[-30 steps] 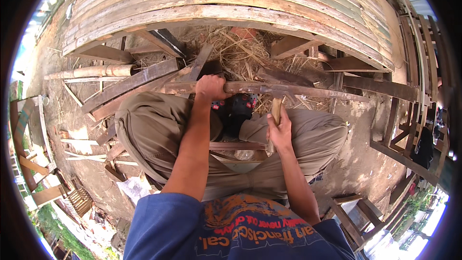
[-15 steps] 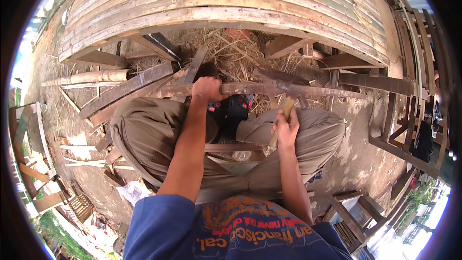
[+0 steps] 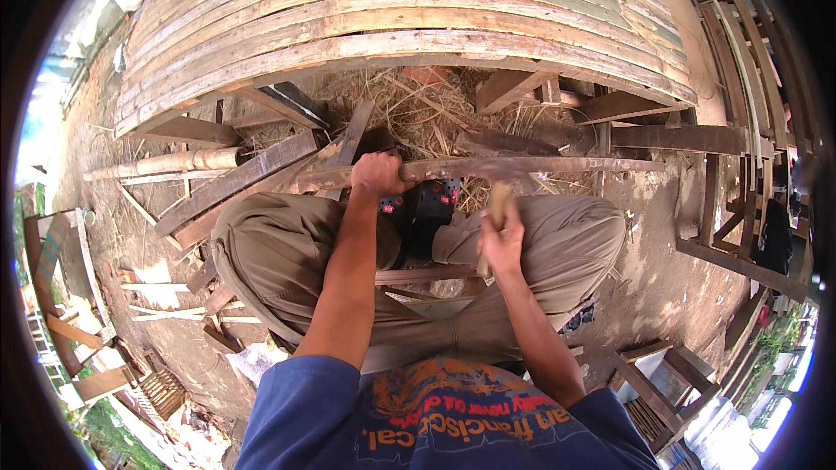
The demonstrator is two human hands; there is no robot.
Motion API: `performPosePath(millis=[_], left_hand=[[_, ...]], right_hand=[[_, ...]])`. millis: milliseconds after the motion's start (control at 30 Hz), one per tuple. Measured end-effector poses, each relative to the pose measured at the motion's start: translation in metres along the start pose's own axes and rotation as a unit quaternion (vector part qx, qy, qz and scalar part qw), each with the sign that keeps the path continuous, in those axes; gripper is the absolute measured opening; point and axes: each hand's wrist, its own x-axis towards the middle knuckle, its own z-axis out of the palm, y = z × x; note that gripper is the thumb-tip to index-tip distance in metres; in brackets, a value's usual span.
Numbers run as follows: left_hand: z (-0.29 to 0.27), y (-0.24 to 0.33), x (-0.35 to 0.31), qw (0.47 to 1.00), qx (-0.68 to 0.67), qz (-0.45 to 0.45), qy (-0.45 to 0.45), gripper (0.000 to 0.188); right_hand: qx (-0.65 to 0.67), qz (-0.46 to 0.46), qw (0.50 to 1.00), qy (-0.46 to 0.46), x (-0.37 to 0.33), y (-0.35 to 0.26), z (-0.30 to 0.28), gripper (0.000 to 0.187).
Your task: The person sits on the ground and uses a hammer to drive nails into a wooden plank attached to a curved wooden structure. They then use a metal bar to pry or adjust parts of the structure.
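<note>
A long, narrow wooden bar (image 3: pixel 575 164) lies crosswise in front of my knees, with worn, scuffed patches along it. My left hand (image 3: pixel 378 175) is closed around it left of the middle. In my right hand (image 3: pixel 502 245) is a hammer (image 3: pixel 500 207), gripped by its pale wooden handle above my right thigh. The hammer's head is smeared by motion close to the bar's near side; whether it touches the bar I cannot tell. Dark shoes with red spots on my feet show beneath the bar, between my bent knees.
Ahead stands a low slatted bamboo platform (image 3: pixel 401 26) on wooden legs. Loose boards (image 3: pixel 239 178) and a bamboo pole (image 3: pixel 165 164) lie at the left. Dry shavings (image 3: pixel 418 109) cover the ground under the platform. A wooden frame (image 3: pixel 666 383) stands at the lower right, and slatted timber at the far right.
My right hand has shifted slightly left and toward me with the hammer, whose head has blurred. My left hand keeps its hold on the bar. The whole view has shifted a little.
</note>
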Motion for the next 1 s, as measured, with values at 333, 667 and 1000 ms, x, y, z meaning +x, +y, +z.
performPosePath(millis=[333, 667, 1000], left_hand=[[0.010, -0.004, 0.006, 1.000, -0.005, 0.011, 0.012, 0.069], [0.006, -0.007, 0.000, 1.000, -0.003, -0.004, 0.027, 0.069], [0.014, -0.005, 0.003, 0.999, 0.012, -0.023, 0.038, 0.069]], right_hand=[[0.006, 0.008, 0.999, 0.053, 0.002, 0.008, 0.007, 0.059], [0.081, -0.007, 0.992, 0.099, -0.002, -0.005, 0.010, 0.056], [0.059, -0.022, 0.992, 0.112, 0.002, -0.013, 0.006, 0.062]])
